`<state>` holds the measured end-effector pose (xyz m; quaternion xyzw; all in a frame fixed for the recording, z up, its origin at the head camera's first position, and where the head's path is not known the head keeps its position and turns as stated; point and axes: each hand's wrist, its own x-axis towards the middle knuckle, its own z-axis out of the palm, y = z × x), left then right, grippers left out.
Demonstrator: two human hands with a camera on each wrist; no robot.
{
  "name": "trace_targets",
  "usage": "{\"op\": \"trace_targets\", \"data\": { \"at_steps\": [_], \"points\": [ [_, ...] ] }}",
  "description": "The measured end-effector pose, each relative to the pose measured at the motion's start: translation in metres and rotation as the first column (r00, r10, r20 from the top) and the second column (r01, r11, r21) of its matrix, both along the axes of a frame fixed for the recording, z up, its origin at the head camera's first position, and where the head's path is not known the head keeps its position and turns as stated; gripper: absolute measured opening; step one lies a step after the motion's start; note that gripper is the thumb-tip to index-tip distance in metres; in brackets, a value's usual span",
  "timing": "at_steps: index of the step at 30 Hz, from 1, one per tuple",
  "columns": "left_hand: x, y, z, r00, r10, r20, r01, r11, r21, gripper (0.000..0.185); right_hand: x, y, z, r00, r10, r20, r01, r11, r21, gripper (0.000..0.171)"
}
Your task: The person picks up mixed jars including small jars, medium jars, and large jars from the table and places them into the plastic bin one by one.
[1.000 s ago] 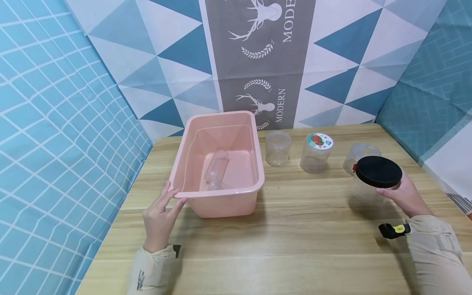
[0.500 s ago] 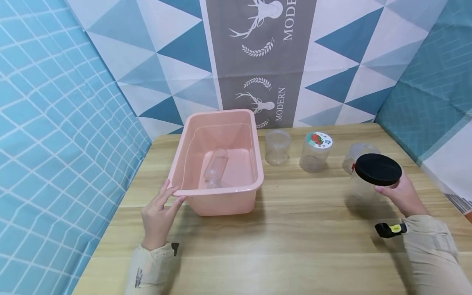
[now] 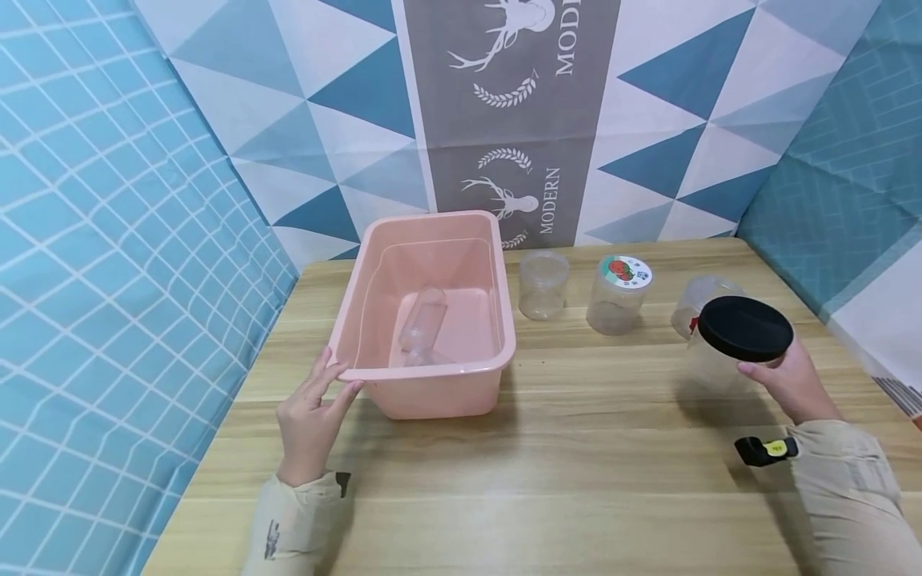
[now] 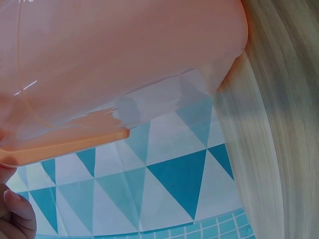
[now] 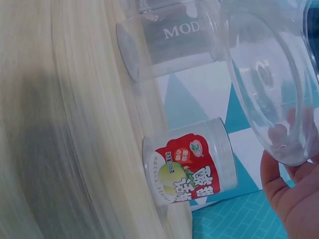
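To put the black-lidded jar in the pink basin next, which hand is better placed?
The right hand, probably: it grips the black-lidded jar. The left hand holds the pink basin at its near-left corner, away from the jar, so it seems suited to steadying.

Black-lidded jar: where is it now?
Head view, right side: the black-lidded jar is held in the right hand, just in front of the red-labelled jar.

A wood-grain counter (image 3: 547,496) spans the head view's lower centre. Right of centre stand a clear plastic jar (image 3: 543,290) and a fruit-lidded jar (image 3: 618,302). White-gridded blue sheeting (image 3: 108,240) fills the left; a grey deer-print panel (image 3: 461,128) rises at upper centre.
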<state>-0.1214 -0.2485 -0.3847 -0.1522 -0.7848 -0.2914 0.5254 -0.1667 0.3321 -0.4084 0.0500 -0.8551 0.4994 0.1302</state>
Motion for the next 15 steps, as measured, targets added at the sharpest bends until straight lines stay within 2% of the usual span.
{"op": "trace_targets", "data": {
  "at_steps": [6, 9, 15],
  "points": [
    [-0.0001, 0.0011, -0.0017, 1.0, 0.011, -0.01, -0.011, 1.0, -0.004, 0.054, -0.0017, -0.002, 0.0027, 0.997, 0.008, -0.071, -0.012, 0.999, -0.05, 0.067],
    [0.0011, 0.0018, -0.0024, 1.0, 0.006, -0.004, -0.006, 1.0, 0.011, 0.055, -0.0016, -0.0033, 0.0037, 0.995, 0.009, -0.098, -0.017, 0.997, -0.081, 0.068],
    [0.0011, 0.0022, -0.0009, 1.0, 0.005, -0.005, -0.005, 1.0, 0.004, 0.056, -0.0016, -0.0084, 0.0048, 0.994, 0.015, -0.108, -0.026, 0.994, -0.103, 0.069]
  ]
}}
